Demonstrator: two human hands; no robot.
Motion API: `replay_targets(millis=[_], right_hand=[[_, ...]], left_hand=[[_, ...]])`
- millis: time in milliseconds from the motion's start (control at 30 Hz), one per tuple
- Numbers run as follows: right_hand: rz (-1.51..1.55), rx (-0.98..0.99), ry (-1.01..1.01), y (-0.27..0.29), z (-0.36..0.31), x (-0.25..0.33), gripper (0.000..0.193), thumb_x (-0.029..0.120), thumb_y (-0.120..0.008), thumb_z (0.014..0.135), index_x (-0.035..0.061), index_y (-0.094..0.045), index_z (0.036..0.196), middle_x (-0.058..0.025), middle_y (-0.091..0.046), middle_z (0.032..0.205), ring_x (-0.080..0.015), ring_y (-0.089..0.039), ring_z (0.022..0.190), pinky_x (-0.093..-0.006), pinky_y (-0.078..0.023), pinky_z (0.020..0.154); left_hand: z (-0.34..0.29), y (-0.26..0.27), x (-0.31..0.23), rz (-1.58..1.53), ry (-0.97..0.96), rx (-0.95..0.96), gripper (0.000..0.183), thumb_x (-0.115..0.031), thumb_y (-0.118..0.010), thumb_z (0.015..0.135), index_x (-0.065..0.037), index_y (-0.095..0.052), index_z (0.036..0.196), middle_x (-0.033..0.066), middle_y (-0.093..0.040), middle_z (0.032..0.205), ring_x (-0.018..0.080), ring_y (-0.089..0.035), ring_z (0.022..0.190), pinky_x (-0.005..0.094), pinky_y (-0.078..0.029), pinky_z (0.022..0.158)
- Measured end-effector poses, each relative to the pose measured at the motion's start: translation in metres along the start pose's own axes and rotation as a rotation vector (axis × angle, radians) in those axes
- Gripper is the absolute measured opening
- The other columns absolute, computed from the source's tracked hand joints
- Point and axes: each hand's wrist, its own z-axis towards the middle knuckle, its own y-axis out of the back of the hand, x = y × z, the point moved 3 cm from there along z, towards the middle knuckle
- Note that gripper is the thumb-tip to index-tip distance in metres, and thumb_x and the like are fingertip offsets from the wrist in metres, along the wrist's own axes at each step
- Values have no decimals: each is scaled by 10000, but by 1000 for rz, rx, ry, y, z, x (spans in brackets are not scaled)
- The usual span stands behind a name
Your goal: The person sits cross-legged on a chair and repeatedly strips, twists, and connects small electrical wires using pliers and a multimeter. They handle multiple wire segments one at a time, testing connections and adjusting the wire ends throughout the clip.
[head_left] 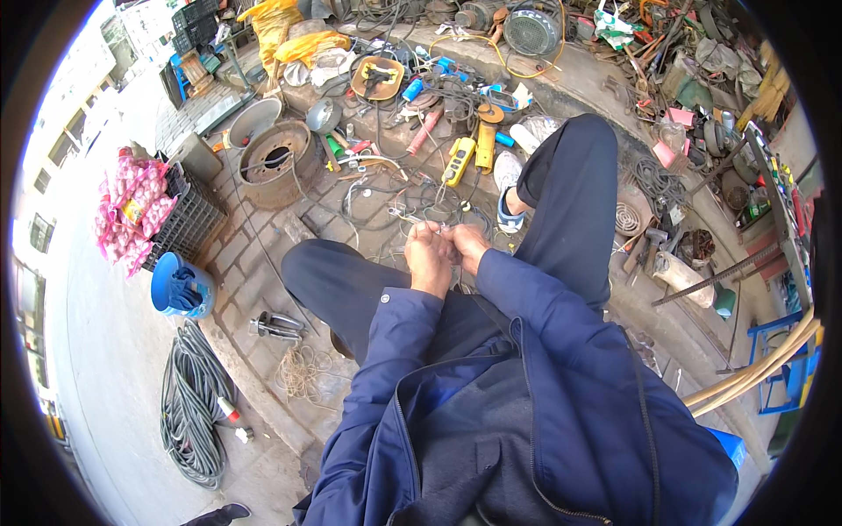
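Both forearms reach forward between the spread knees, wrists turned inward, and the left hand [428,260] and right hand [469,246] meet right at the tips! Fingers curled tight on both, backs of the hands up, pinching a bit of thin wire [443,227] where they come together, above the brick paving [235,266]! Just ahead, loose cable [349,209] straggles about, and beyond lies the yellow control box [460,161], beside a yellow power tool [486,145]
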Motion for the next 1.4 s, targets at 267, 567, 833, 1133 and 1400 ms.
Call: replay_targets(millis=[267, 567, 833, 1133, 1400], right_hand=[[-339, -822, 112, 128, 119, -6, 239, 206, -559, 843, 31, -620, 692, -128, -577, 593, -253, -515, 440, -398, -363, 394], [-244, -827, 8, 162, 145, -4, 318, 244, -567, 891, -13, -690, 1032, -187, -699, 1060, -310, -682, 957, -397, -547, 751], [-698, -207, 180, 97, 70, 37, 343, 366, -602, 904, 40, -624, 798, -90, -619, 714, -219, -596, 576, -394, -442, 499], [-315, 616, 104, -37, -73, 19, 434, 368, -463, 1026, -7, -647, 1144, -158, -704, 980, -209, -668, 888, -337, -512, 835], [-319, 513, 298, -35, -71, 15, 200, 171, -642, 938, 19, -622, 1066, -55, -657, 840, -96, -583, 709, -241, -484, 634]], left_hand=[[-101, -22, 23, 177, 210, 174, 256, -178, -417, 1039, -48, -517, 843, -21, -358, 574, 103, -312, 509, 285, -335, 549], [-178, -9, -50, 18, 390, 277, 263, -228, -463, 1033, -51, -529, 849, -32, -337, 561, 107, -292, 509, 300, -345, 553], [-127, -36, -127, -35, -14, 324, 180, -186, -516, 984, -56, -516, 860, -35, -303, 611, 102, -303, 544, 273, -322, 571], [-30, -18, -123, -420, 85, 83, 172, -123, -413, 1001, -81, -526, 877, -39, -321, 579, 115, -323, 527, 289, -338, 578], [34, 37, -121, -423, -35, -170, 145, -133, -418, 978, -93, -509, 872, -40, -346, 585, 125, -367, 518, 313, -371, 584]])
